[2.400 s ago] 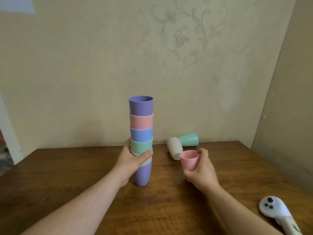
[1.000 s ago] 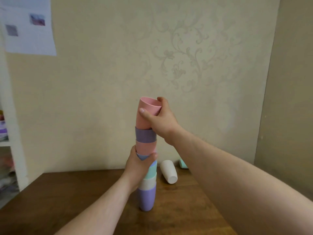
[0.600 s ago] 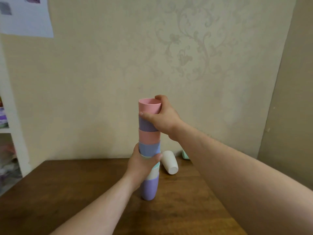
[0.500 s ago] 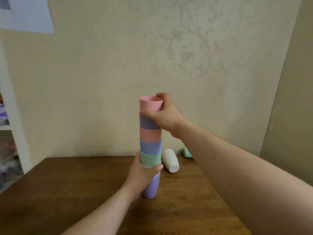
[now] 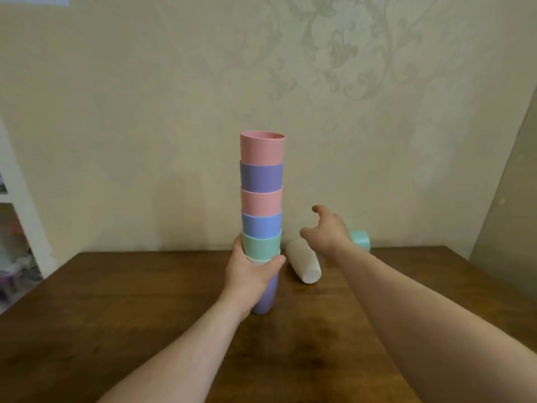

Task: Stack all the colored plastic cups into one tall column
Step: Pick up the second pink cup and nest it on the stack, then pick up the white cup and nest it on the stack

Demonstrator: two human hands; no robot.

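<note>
A column of nested cups (image 5: 261, 199) stands upright on the wooden table (image 5: 116, 301), with a pink cup (image 5: 262, 148) on top and a purple one at the bottom. My left hand (image 5: 250, 274) grips the column low down, around its white and green cups. A white cup (image 5: 305, 261) lies on its side just right of the column. Behind it a green cup (image 5: 361, 239) also lies on its side, partly hidden. My right hand (image 5: 327, 229) hovers open above the white cup, fingers spread, holding nothing.
The patterned wall stands close behind the table's far edge. A second wall closes the right side. White shelving (image 5: 17, 199) with blurred items is at the far left.
My right hand let go of the top pink cup and dropped down to the right, over the lying white cup. The left hand kept its hold on the column.
</note>
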